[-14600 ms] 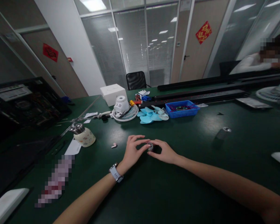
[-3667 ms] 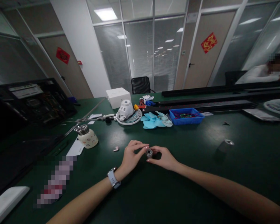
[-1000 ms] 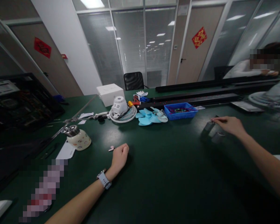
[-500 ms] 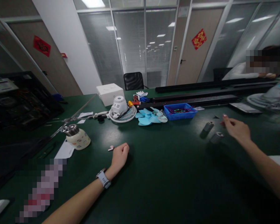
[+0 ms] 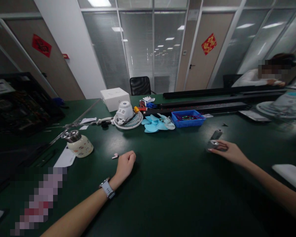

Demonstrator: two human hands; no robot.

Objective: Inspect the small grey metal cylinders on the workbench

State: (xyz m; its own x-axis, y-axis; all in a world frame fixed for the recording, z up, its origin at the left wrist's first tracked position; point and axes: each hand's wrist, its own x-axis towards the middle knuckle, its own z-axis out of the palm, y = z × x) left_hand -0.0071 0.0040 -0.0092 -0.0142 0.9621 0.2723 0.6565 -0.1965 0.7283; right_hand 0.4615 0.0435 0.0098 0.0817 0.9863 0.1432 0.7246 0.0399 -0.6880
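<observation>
Green table [image 5: 177,184]: blue tray [image 5: 187,119] holds small parts; right hand [image 5: 228,152] grips cylinder [image 5: 212,144]; left hand [image 5: 125,164] fisted.

Your dark green table [image 5: 177,191] carries pale blue fan blades [image 5: 156,122], a bright blue tray [image 5: 188,118], a white box [image 5: 114,98], a white fan grille [image 5: 128,120] and a cream jar [image 5: 78,145] dotted with small prints; a grey watch [image 5: 107,188] bands your wrist.

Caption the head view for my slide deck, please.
Right hand grips a small metal cylinder on the green table; left hand rests closed.
</observation>
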